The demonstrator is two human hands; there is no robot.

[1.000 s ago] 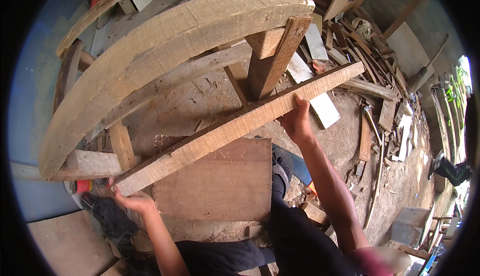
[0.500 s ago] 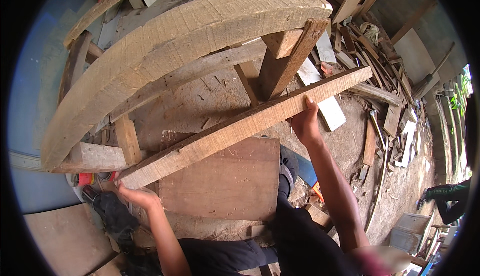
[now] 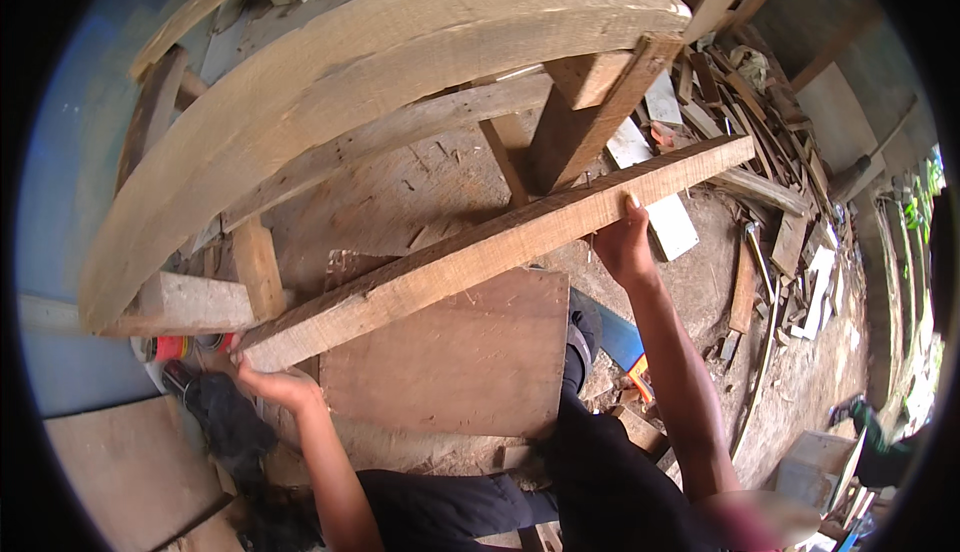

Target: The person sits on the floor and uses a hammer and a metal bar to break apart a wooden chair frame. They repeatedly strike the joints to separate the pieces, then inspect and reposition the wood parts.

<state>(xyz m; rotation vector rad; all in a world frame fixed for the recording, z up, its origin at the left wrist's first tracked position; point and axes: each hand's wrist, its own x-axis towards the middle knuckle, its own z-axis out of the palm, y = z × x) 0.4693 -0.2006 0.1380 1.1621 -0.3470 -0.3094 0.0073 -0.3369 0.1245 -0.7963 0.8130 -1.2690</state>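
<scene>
A long wooden plank [image 3: 480, 257] slants across the middle, its left end nearer me and its right end farther off. Under and around that left end, my left hand [image 3: 282, 386] is closed on the wood. My right hand [image 3: 628, 244] grips the plank's near edge toward its right end, thumb on the side face and fingers hidden behind. Just beyond stands a wooden frame with a thick curved beam [image 3: 380, 62] on top. Its right post [image 3: 605, 117] rises behind the plank, and a short left post [image 3: 258, 270] stands near the plank's left end; whether they touch it I cannot tell.
A flat brown board [image 3: 450, 362] lies below the plank, in front of my legs. Beside my foot is a handsaw [image 3: 612, 330] with an orange handle. Scrap wood [image 3: 770, 142] is heaped at the right, and red tins [image 3: 170, 348] stand at the left.
The plank's right end and my right hand sit slightly farther right in view. The frame has shifted a little in the picture as well. Both hands keep their hold.
</scene>
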